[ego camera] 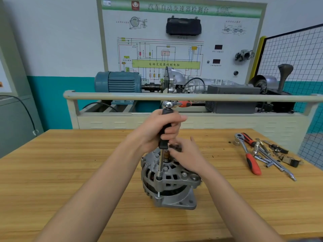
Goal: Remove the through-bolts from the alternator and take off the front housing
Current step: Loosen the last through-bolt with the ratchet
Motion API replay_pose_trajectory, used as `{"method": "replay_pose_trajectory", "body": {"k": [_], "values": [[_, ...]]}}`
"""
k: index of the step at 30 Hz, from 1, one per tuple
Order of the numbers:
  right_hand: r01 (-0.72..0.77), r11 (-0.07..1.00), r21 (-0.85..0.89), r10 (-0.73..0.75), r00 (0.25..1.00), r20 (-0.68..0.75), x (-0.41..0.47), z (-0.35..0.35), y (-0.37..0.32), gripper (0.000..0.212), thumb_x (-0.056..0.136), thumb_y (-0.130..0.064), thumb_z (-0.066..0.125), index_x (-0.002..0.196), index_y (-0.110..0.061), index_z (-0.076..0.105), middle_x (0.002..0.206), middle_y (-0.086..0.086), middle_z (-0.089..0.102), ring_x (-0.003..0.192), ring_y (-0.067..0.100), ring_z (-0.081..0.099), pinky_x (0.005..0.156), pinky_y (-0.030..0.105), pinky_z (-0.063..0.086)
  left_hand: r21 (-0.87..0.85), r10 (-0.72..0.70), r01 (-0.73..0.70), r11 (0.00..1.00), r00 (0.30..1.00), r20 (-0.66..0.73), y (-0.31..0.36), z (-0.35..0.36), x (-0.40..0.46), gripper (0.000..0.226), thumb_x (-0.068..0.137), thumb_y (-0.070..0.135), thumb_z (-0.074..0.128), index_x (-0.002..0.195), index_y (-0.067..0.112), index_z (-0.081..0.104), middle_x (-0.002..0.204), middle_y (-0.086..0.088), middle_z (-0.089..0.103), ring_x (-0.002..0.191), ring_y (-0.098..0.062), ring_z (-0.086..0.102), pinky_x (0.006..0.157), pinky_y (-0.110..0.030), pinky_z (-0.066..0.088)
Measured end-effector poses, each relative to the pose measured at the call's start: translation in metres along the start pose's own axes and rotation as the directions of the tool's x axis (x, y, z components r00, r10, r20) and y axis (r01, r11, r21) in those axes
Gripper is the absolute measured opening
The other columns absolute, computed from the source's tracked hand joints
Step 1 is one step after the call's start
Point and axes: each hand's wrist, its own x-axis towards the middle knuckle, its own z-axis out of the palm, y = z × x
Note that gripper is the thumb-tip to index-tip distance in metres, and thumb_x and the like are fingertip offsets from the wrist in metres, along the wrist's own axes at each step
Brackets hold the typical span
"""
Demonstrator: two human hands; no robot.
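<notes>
The left hand [157, 130] wraps its fingers around the black handle of an upright socket driver [164, 137], thumb pointing right near the top. Above those fingers a ratchet [176, 103] with an orange grip sits on the handle's end; its far side blends into the test bench behind. Below the fingers, the driver's chrome shaft runs down to a through-bolt [158, 194] at the near-left edge of the alternator [169, 179], whose threaded lower part shows in the gap between the two housing halves. The bolt head itself is hidden under the socket. The alternator stands on the wooden table [70, 180], directly beneath both hands. Just right of the shaft, the right hand [185, 154] rests on the alternator's top with fingers curved toward the centre; whether they pinch anything I cannot tell, since the fingertips blur into dark parts there. Well right of those fingers lie loose tools [262, 154], a jumble hard to separate.
</notes>
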Motion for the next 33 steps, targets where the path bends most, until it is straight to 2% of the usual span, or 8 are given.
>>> {"method": "replay_pose_trajectory", "body": {"k": [2, 5, 9, 12, 15, 17, 25, 33], "values": [[0.011, 0.875, 0.485, 0.023, 0.998, -0.065, 0.004, -0.015, -0.014, 0.028, 0.086, -0.003, 0.059, 0.101, -0.025, 0.069, 0.101, -0.006, 0.072, 0.098, 0.006, 0.063, 0.104, 0.036, 0.039, 0.001, -0.004, 0.004, 1.000, 1.000, -0.024, 0.000, 0.001, 0.000, 0.039, 0.081, 0.015, 0.063, 0.050, 0.017, 0.040, 0.039, 0.006, 0.028, 0.031, -0.006, 0.022, 0.037, -0.016, 0.027], [-0.001, 0.348, 0.937, -0.180, 0.981, 0.068, 0.016, -0.043, -0.028, 0.029, 0.076, -0.005, 0.054, 0.101, -0.007, 0.066, 0.108, 0.019, 0.063, 0.103, 0.033, 0.056, 0.089, 0.040, 0.045, 0.016, -0.013, 0.013, 1.000, 0.999, -0.035, -0.001, 0.003, -0.001, 0.044, 0.083, 0.018, 0.063, 0.049, 0.018, 0.035, 0.037, 0.006, 0.024, 0.029, -0.006, 0.018, 0.037, -0.012, 0.021], [-0.119, -0.255, 0.960, -0.238, 0.970, 0.057, 0.035, -0.056, -0.051, 0.063, 0.072, -0.023, 0.070, 0.125, 0.003, 0.046, 0.121, 0.019, 0.062, 0.109, 0.032, 0.061, 0.097, 0.038, 0.047, -0.032, -0.016, 0.016, 0.999, 1.000, 0.003, 0.000, 0.002, -0.004, 0.039, 0.081, 0.013, 0.055, 0.048, 0.017, 0.033, 0.037, 0.005, 0.023, 0.028, -0.004, 0.018, 0.036, -0.010, 0.019], [-0.009, -0.517, 0.856, -0.075, 0.997, -0.036, 0.041, -0.053, -0.068, 0.025, 0.075, -0.029, 0.066, 0.087, -0.008, 0.063, 0.073, 0.001, 0.069, 0.065, 0.015, 0.068, 0.062, 0.025, 0.056, -0.044, -0.001, 0.002, 0.999, 1.000, 0.030, 0.000, 0.001, -0.007, 0.039, 0.079, 0.010, 0.053, 0.046, 0.018, 0.034, 0.036, 0.006, 0.024, 0.028, -0.004, 0.018, 0.035, -0.010, 0.019], [0.036, -0.691, 0.722, -0.094, 0.986, -0.139, 0.037, -0.056, -0.075, 0.032, 0.082, -0.032, 0.058, 0.054, -0.016, 0.054, 0.049, -0.006, 0.052, 0.044, 0.008, 0.052, 0.051, 0.020, 0.043, -0.021, 0.020, -0.021, 1.000, 0.999, -0.048, -0.001, 0.001, -0.011, 0.041, 0.081, 0.009, 0.055, 0.047, 0.018, 0.033, 0.037, 0.006, 0.023, 0.029, -0.006, 0.017, 0.036, -0.011, 0.018], [0.106, -0.658, 0.745, -0.122, 0.962, -0.244, 0.026, -0.063, -0.078, 0.042, 0.086, -0.030, 0.052, 0.047, -0.016, 0.044, 0.043, -0.006, 0.042, 0.039, 0.008, 0.042, 0.049, 0.021, 0.036, 0.000, 0.034, -0.035, 0.999, 0.990, -0.137, -0.003, 0.000, -0.011, 0.046, 0.087, 0.005, 0.054, 0.049, 0.019, 0.031, 0.039, 0.006, 0.022, 0.031, -0.007, 0.015, 0.037, -0.012, 0.017], [0.719, 0.105, 0.687, -0.266, 0.686, -0.677, -0.022, -0.043, -0.109, 0.038, 0.082, -0.009, 0.047, 0.048, -0.017, 0.032, 0.045, 0.002, 0.026, 0.045, 0.015, 0.024, 0.051, 0.033, 0.021, 0.065, 0.098, -0.081, 0.995, 0.946, -0.310, -0.007, 0.010, -0.012, 0.057, 0.090, 0.002, 0.049, 0.040, 0.025, 0.032, 0.037, 0.008, 0.024, 0.031, -0.007, 0.015, 0.036, -0.012, 0.017], [0.472, -0.280, 0.836, -0.095, 0.853, -0.514, -0.006, -0.058, -0.098, 0.044, 0.083, -0.015, 0.040, 0.042, -0.023, 0.026, 0.038, -0.002, 0.020, 0.040, 0.012, 0.015, 0.045, 0.023, 0.024, 0.054, 0.114, -0.104, 0.993, 0.965, -0.237, -0.005, 0.002, -0.015, 0.045, 0.082, 0.003, 0.059, 0.046, 0.019, 0.038, 0.038, 0.004, 0.026, 0.031, -0.009, 0.019, 0.037, -0.015, 0.023]]}}
